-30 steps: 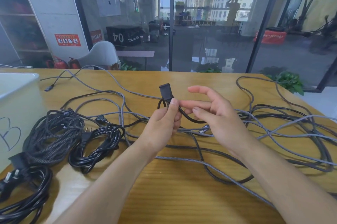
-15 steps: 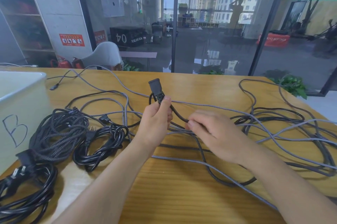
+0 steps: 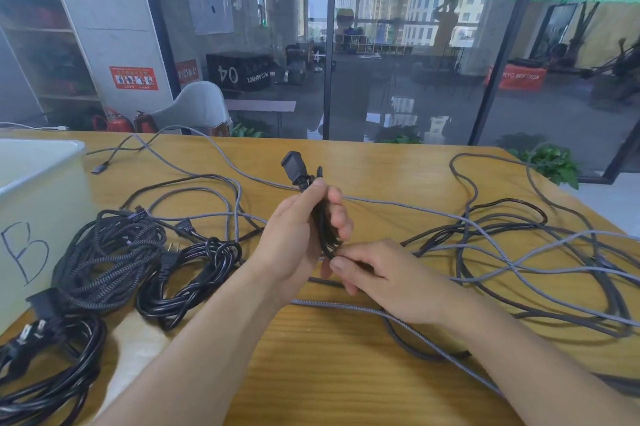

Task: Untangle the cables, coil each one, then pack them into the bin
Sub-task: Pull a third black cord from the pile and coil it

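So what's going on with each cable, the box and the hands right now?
Left hand: gripping folded loops of the black power cable.
Right hand: pinching the same cable below the loops.
Black power cable: partly coiled, connector sticking up.
Grey braided cables: loose and tangled on the wooden table.
Dark braided cable bundle: coiled, lying outside the bin.
Glossy black cable bundle: coiled, on the table.
White bin marked B: open-topped.

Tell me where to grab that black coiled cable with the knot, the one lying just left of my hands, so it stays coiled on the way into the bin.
Take the black coiled cable at its knotted top, coming from above. The wrap there seems to bind all loops together, so pinching it should keep the loops below from spilling while you carry it to the white bin.
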`<state>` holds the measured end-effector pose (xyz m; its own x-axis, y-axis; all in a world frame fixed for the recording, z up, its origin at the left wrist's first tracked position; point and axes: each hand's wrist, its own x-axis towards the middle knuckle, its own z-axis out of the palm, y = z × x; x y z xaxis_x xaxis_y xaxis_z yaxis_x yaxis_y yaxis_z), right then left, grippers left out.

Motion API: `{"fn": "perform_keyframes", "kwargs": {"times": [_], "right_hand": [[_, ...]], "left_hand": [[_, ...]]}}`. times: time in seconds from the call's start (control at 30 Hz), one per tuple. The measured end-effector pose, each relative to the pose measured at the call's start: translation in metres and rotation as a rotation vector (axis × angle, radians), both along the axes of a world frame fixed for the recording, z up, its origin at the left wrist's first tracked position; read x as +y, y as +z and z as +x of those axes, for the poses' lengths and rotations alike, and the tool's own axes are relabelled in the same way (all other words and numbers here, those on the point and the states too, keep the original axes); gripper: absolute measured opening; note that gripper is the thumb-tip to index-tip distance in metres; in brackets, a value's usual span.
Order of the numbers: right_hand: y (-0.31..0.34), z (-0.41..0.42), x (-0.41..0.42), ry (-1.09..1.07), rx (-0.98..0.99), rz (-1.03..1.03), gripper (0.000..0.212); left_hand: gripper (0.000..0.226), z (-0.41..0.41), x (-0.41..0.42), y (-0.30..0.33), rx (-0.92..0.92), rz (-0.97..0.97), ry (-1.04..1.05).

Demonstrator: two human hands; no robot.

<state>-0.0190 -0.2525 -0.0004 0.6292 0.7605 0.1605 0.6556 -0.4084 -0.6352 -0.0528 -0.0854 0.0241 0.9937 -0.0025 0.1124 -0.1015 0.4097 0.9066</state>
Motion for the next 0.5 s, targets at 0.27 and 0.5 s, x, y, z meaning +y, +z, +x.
{"fn": "perform_keyframes", "kwargs": {"times": [0.27,0.5], "right_hand": [[0.0,0.023,-0.013,-0.157,-0.146,-0.152,0.084],[0.017,0.06,-0.073,-0.339,-0.051,-0.162,0.036]], "left_hand": [[0.046,-0.002,0.013,0.009,0.023,-0.034,-0.126],[0.044,-0.003,0.023,0.012,0.013,0.141,-0.171]]}}
